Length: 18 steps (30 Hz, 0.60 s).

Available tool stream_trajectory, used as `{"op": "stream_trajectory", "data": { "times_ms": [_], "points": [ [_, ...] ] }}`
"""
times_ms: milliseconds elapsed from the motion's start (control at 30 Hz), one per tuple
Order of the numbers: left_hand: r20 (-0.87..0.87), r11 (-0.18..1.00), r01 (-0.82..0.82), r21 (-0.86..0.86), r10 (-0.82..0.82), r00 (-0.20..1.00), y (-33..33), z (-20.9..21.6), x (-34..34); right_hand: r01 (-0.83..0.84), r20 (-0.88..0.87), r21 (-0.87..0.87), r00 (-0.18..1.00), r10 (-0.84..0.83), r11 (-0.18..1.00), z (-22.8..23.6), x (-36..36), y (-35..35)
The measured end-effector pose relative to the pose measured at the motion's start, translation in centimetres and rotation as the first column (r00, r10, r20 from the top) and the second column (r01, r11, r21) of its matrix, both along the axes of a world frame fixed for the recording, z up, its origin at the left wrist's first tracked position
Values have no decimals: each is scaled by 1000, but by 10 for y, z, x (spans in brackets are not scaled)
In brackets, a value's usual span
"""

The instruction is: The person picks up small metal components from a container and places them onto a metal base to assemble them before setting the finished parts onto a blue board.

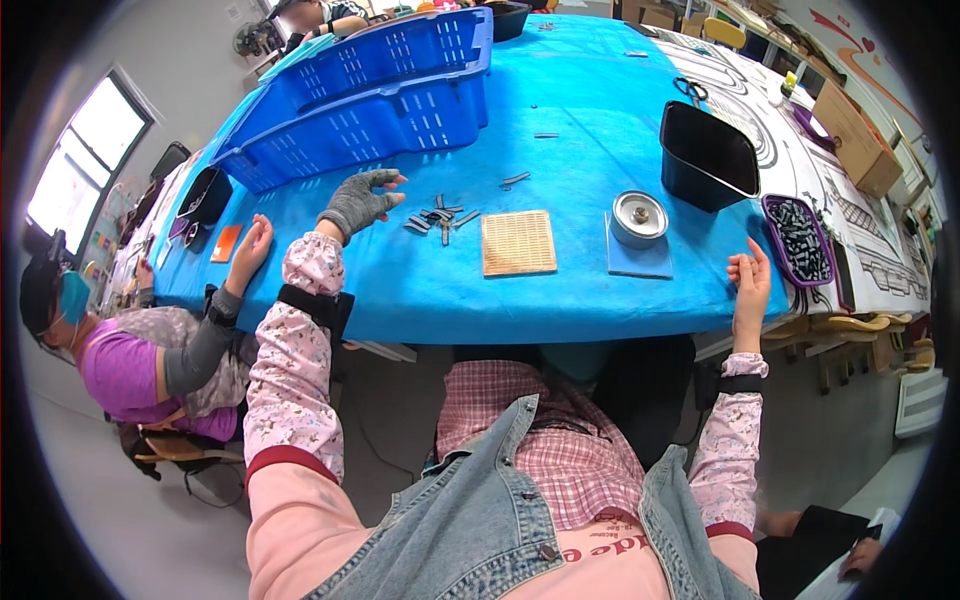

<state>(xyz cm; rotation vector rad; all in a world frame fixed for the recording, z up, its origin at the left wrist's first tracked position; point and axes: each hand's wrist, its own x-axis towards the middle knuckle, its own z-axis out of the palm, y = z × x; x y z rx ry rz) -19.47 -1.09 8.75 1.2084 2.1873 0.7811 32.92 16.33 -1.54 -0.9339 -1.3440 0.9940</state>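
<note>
Gray strips (440, 215) lie in a small, messy pile on the blue table cover (420, 290). Just left of them is the gloved left hand (362, 203), its fingers and thumb wide apart, with nothing in it. A tan square (518, 244) sits right of the pile. Farther right, the right hand (748, 276) is loosely open and looks empty, near a purple basket (797, 240).

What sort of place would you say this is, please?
Probably a workshop or craft room for handwork: a blue-covered table bears loose small dark pieces, a purple basket holds many more, and a co-worker sits at the same table.
</note>
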Motion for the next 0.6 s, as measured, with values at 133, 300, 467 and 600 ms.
{"op": "stream_trajectory", "data": {
  "times_ms": [133, 300, 467, 600],
  "points": [
    [-165, 943, 238, 232, -203, 965, 12, -22, 6, 10, 40, -7, 999, -9, 1000, -1, 0, 2],
    [-582, 875, 466, -129, -447, 679, 27, -37, 36, 25, 47, -2, 999, -25, 1000, -4, 3, 2],
    [-137, 973, 232, -18, -232, 963, 36, -25, 26, 6, 54, 6, 999, -6, 1000, -4, 3, 1],
    [-160, 961, 211, 180, -183, 970, 35, -4, 24, 7, 45, 2, 999, -7, 1000, -3, 4, 2]
  ]
}}
